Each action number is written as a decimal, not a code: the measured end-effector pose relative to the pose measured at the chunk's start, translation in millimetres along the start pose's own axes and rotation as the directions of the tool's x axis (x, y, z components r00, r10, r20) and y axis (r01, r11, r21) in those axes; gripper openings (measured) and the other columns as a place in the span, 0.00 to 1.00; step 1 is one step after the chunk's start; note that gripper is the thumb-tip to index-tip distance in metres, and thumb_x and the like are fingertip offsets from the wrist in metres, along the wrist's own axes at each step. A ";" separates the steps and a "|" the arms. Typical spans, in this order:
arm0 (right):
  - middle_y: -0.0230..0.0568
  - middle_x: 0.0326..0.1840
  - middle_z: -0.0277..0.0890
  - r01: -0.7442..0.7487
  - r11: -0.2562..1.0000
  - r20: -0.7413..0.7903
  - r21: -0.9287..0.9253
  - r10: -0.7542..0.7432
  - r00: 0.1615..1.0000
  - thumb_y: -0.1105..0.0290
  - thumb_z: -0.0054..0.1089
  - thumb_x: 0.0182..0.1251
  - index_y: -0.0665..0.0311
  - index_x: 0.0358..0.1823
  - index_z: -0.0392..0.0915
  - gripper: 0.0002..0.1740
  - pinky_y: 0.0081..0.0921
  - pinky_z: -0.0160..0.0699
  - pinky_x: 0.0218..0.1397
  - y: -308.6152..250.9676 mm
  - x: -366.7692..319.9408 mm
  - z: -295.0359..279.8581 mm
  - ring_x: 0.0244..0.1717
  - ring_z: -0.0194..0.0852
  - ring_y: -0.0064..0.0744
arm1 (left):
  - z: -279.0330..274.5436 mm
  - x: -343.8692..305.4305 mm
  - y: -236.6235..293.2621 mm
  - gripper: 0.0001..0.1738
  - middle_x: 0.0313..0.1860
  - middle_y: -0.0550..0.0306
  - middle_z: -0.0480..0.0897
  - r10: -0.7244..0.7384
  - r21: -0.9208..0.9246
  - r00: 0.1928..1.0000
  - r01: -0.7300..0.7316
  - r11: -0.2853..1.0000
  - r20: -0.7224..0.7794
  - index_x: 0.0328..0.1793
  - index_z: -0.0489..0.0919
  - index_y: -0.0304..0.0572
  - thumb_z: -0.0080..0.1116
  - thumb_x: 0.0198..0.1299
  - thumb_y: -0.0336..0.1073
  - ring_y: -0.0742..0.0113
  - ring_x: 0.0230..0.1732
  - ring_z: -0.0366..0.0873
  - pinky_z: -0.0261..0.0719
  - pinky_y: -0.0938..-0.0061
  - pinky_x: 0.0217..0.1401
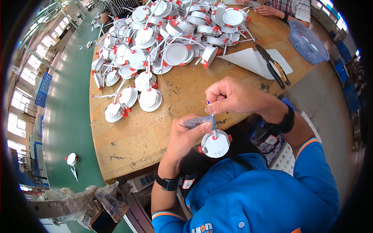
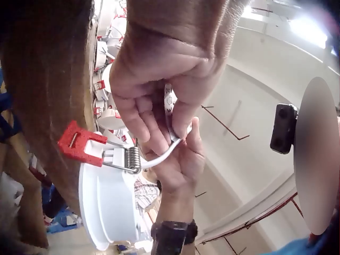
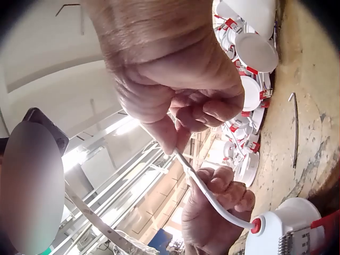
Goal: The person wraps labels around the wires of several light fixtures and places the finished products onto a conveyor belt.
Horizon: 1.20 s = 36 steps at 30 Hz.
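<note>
Over the near edge of the wooden table [image 1: 128, 136], my left hand [image 1: 194, 128] grips a small grey sleeve [image 1: 199, 121] and the white wire [image 1: 213, 126] running through it. From the wire's lower end hangs a white round downlight [image 1: 215, 144] with red clips. My right hand [image 1: 210, 105] pinches the wire's bare tip just above the left hand. In the left wrist view the left hand's fingers [image 2: 154, 114] curl round the wire above the downlight [image 2: 109, 199], its red clip [image 2: 79, 142] and spring. The right wrist view shows the right hand [image 3: 183, 114] pinching the wire [image 3: 212, 199].
A big pile of like downlights [image 1: 167, 35] covers the far half of the table. At right lie black cutters [image 1: 274, 66] on white paper [image 1: 248, 58] and a blue basket [image 1: 309, 42]. Other people sit at the far side [image 1: 289, 7]. One downlight [image 1: 71, 159] lies on the green floor.
</note>
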State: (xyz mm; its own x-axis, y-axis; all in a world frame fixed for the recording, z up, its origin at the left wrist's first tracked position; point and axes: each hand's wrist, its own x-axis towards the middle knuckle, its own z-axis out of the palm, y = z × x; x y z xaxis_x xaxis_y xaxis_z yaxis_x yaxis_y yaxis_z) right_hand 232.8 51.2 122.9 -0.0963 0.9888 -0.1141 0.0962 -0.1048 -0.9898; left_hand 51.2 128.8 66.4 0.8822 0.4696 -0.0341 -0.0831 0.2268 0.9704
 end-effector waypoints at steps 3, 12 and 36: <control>0.18 0.18 0.59 0.006 1.000 -0.025 0.023 -0.006 1.000 0.66 0.63 0.57 0.62 0.21 0.70 0.13 0.14 0.47 0.22 -2.7 -1.0 1.6 0.21 0.50 0.09 | 0.9 0.3 1.7 0.05 0.25 0.60 0.81 -0.010 -0.078 1.000 0.011 0.997 0.008 0.31 0.80 0.35 0.62 0.53 0.30 0.79 0.28 0.75 0.72 0.83 0.31; 0.19 0.19 0.56 0.047 0.998 -0.027 0.035 -0.046 0.999 0.64 0.64 0.56 0.62 0.20 0.68 0.15 0.15 0.47 0.24 -6.5 -5.9 3.2 0.22 0.49 0.11 | 0.5 -1.0 -5.5 0.08 0.29 0.54 0.82 -0.057 -0.215 0.996 0.070 0.974 0.068 0.38 0.79 0.35 0.61 0.53 0.30 0.72 0.29 0.80 0.77 0.80 0.32; 0.40 0.25 0.74 0.149 0.773 -0.129 -0.617 -0.286 0.950 0.65 0.64 0.46 0.67 0.27 0.78 0.12 0.23 0.68 0.31 -27.8 -2.2 10.0 0.28 0.72 0.28 | 22.5 0.7 -3.7 0.08 0.29 0.53 0.82 0.089 -0.217 0.986 -0.118 0.969 -0.139 0.41 0.78 0.33 0.58 0.56 0.28 0.70 0.30 0.81 0.79 0.78 0.32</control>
State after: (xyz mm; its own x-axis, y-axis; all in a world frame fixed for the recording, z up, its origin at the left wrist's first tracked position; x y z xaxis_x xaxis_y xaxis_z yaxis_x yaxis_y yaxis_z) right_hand 220.4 50.8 149.8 0.0084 0.9826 0.1853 0.6712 0.1319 -0.7295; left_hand 62.5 109.1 68.1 0.7981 0.6022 0.0194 -0.2853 0.3493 0.8925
